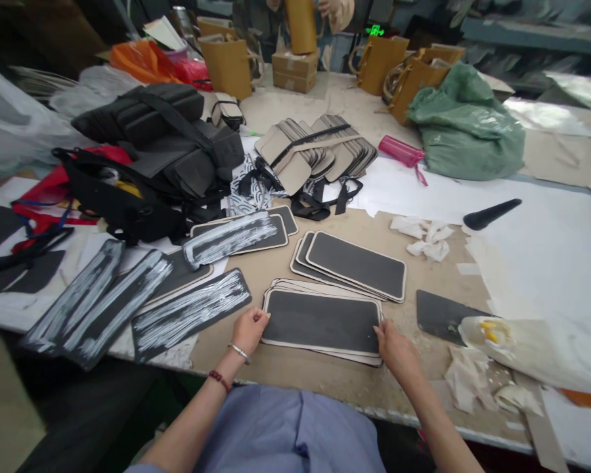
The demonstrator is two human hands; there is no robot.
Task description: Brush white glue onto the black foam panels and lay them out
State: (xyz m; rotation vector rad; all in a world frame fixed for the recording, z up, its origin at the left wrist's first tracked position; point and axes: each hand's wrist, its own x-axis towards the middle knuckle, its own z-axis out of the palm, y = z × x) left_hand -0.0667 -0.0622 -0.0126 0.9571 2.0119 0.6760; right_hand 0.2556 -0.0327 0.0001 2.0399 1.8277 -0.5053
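A black rectangular panel with a pale border (322, 322) lies on top of a small pile of similar panels in front of me. My left hand (251, 328) pinches its left edge, while my right hand (398, 345) grips the right edge. Just behind is a second stack of bordered panels (357, 263). Black strips smeared with white glue-like streaks lie to the left: one strip (192, 315) near my left hand, two more strips (113, 305) overhanging the table edge. Another smeared strip (231, 240) rests on bordered panels farther back.
Banded beige panels (320, 148) and a heap of black padded pieces (167, 138) occupy the back. At right are a dark sheet (446, 315), crumpled tissue (426, 236), a black tapered object (492, 213), a pink pouch (400, 150) and a green bag (473, 131). Someone stands across the table.
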